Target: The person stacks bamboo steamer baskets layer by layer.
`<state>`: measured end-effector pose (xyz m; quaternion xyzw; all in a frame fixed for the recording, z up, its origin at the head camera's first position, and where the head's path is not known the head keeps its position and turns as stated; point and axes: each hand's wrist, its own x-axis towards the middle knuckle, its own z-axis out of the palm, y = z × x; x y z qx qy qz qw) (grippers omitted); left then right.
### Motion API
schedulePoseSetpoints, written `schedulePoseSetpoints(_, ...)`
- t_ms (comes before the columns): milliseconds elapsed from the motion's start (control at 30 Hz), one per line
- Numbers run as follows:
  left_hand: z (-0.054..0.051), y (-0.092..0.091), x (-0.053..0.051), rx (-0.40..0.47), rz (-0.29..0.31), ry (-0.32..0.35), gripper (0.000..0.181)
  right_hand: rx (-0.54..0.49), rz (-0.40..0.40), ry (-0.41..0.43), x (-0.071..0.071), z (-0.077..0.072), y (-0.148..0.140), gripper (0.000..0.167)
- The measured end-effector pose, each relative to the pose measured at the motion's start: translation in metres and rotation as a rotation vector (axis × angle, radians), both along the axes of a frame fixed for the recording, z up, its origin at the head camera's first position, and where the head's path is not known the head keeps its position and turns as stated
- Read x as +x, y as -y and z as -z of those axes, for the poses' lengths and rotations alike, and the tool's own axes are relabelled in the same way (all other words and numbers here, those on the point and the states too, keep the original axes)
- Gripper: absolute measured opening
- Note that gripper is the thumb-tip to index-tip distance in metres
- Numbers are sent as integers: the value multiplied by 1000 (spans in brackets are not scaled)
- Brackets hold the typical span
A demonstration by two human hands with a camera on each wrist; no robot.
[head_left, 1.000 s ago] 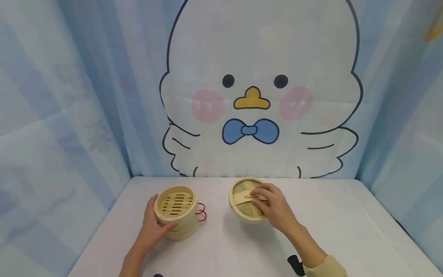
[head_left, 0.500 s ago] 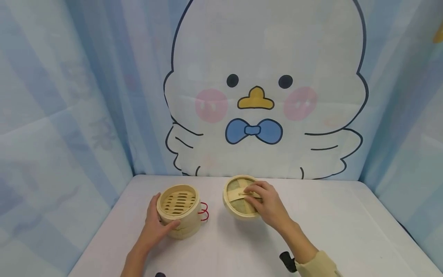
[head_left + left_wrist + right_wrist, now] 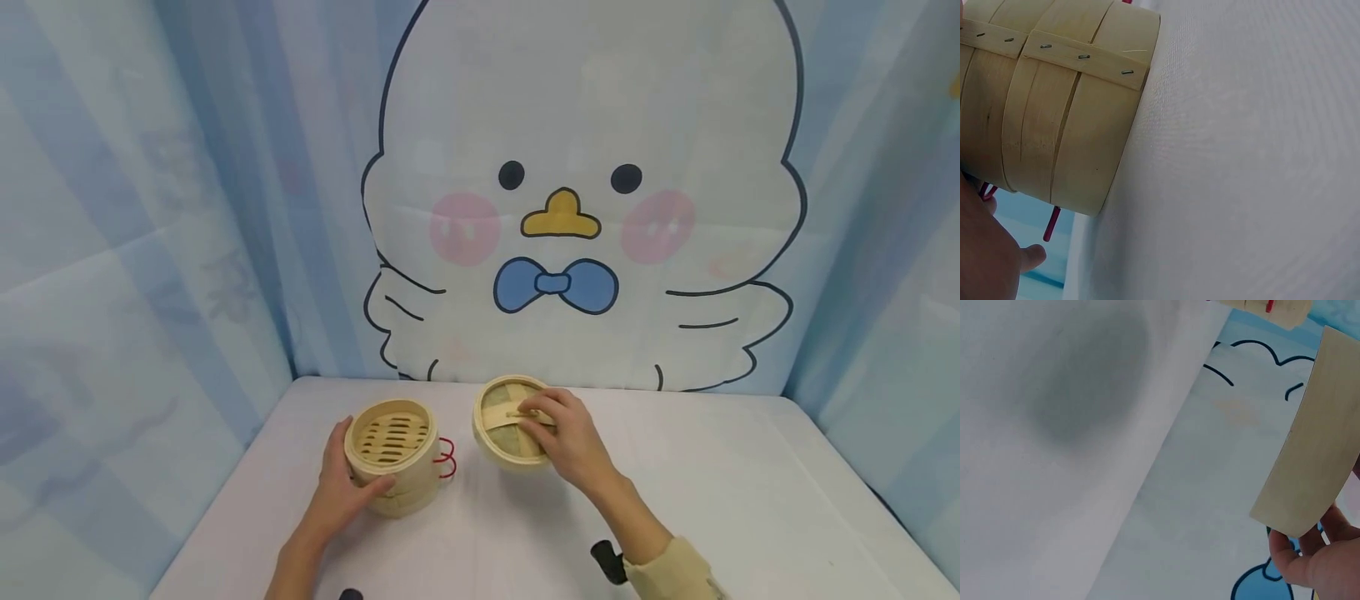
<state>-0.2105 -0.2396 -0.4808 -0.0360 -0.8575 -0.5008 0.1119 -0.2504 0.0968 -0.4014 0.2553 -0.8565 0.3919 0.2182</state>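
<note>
A round bamboo steamer (image 3: 413,482) with a slatted top stands on the left of the table, with red loops (image 3: 452,458) on its right side. My left hand (image 3: 336,493) grips it from the left, thumb across the front and fingers along the far side. In the left wrist view, the steamer's stapled wooden wall (image 3: 1094,125) rests on the cloth. My right hand (image 3: 576,442) pinches the handle of the woven bamboo lid (image 3: 501,438), which is tilted above the table to the steamer's right. From the right wrist, the lid's plain rim (image 3: 1310,444) shows, with a shadow below.
White cloth covers the table (image 3: 750,483). Behind it hangs a curtain (image 3: 570,342) printed with a white bird and a blue bow tie. A black object (image 3: 608,562) sits by the right wrist, and another dark piece (image 3: 350,594) shows at the bottom edge.
My right hand has carried the lid leftward, closer to the steamer. The left hand keeps its grip, and the whole head view has shifted slightly.
</note>
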Motion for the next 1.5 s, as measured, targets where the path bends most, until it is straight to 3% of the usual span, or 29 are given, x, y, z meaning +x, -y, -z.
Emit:
schedulePoseSetpoints(433,0,-1,-2,-6,-6,-1,116,-30,5,68,-2,-7,29,15)
schedulePoseSetpoints(933,1,-1,-1,-3,-19,0,116,-45,-21,24,-4,-5,52,15)
schedulePoseSetpoints(1500,-1,0,1,1,-15,16,116,-64,-68,41,-6,-9,77,12)
